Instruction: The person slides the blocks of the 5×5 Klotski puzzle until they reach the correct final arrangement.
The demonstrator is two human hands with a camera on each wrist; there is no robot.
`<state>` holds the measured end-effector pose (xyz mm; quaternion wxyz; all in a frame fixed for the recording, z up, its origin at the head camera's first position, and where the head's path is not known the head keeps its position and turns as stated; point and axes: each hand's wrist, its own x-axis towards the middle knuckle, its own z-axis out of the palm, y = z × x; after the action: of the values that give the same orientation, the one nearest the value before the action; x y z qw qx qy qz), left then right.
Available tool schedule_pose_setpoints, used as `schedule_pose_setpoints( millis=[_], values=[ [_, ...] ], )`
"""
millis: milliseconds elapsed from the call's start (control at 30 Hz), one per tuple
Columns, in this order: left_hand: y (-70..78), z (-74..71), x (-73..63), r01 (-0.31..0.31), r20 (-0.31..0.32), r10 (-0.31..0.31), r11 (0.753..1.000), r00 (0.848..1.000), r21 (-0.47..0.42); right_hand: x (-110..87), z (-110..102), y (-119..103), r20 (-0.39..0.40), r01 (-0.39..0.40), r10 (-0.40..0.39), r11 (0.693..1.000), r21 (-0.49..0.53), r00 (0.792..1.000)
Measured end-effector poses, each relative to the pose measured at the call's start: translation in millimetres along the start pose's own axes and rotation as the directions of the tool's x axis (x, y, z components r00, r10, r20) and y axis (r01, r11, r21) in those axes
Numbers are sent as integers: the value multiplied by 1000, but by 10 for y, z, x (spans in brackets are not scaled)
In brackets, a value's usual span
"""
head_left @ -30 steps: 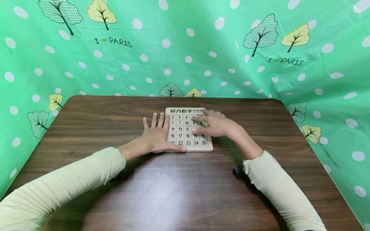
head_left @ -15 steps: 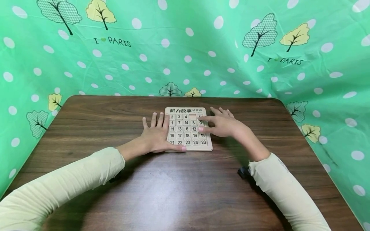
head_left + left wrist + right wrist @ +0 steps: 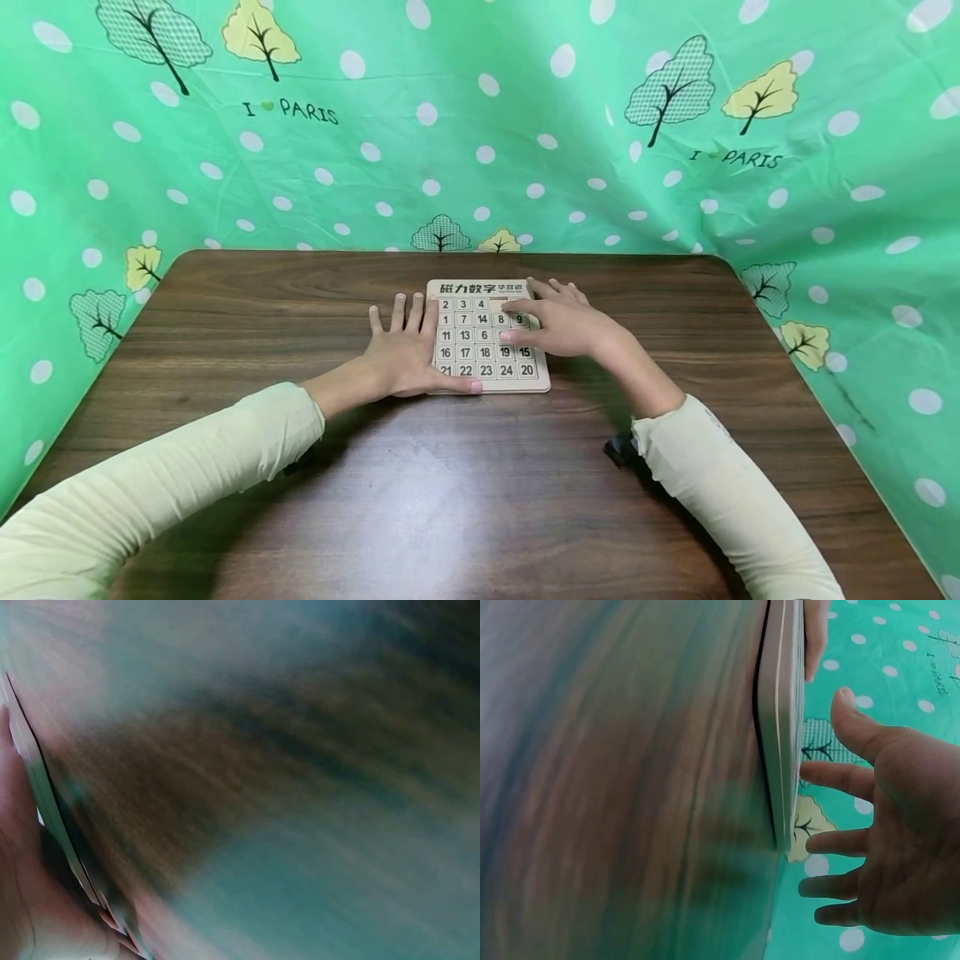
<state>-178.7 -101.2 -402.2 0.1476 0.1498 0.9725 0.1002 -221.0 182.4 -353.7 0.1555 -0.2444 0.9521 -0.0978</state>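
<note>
A pale number sliding puzzle (image 3: 487,387) lies flat near the far side of the table, with black numerals on its square tiles. One hollow (image 3: 498,304) shows in its top row, right of tile 4. My left hand (image 3: 401,354) rests against the puzzle's left side, fingers spread and thumb along the front edge. My right hand (image 3: 562,323) reaches over from the right with fingers extended, its index fingertip by the hollow and its thumb over the middle row. In the right wrist view, the index fingertip meets the face of the puzzle. This hand covers some tiles at the right.
The brown wood-grain table (image 3: 420,500) extends around the puzzle. Behind and beside it hangs a green dotted curtain (image 3: 480,125) printed with trees. A small black object (image 3: 619,451) shows below the right sleeve.
Tile 5 slid right along the top row, leaving a hollow right of tile 4. My right hand moved right with it, then back left. My left hand stayed put.
</note>
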Motion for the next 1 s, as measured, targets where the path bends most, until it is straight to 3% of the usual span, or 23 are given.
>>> schedule_pose_setpoints(
  millis=[167, 367, 1000],
  values=[
    [-2, 9, 2, -1, -4, 1, 1000, 1000, 6, 63, 18, -93, 33, 6, -6, 1000, 6, 999],
    [-4, 15, 14, -6, -14, 7, 1000, 1000, 13, 101, 5, -146, 70, -40, 42, 999, -30, 997],
    [-26, 40, 28, -7, -17, 7, 1000, 1000, 12, -25, -46, -75, 26, -102, 106, 986, -131, 994]
  ],
)
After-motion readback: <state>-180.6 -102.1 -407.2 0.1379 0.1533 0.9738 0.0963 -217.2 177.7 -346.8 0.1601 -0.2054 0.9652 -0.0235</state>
